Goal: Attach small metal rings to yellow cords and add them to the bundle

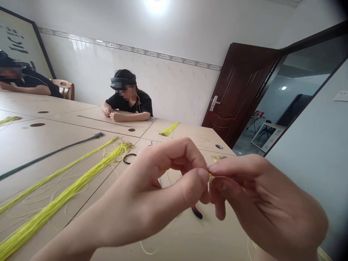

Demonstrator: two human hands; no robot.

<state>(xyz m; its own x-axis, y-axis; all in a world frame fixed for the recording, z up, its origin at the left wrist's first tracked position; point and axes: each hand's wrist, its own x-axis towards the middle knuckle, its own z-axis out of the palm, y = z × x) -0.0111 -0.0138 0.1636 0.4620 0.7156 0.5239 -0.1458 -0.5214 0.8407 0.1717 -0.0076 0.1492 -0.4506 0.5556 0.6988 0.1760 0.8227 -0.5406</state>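
My left hand (152, 192) and right hand (261, 195) pinch a thin yellow wire end (211, 175) between their fingertips above the table (190, 143); any slackened pressure could let it slip and drop

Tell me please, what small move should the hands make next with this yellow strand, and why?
Probably the right hand should gently draw the yellow strand from the left hand: both pinch it at their fingertips, and only a tiny bit shows.
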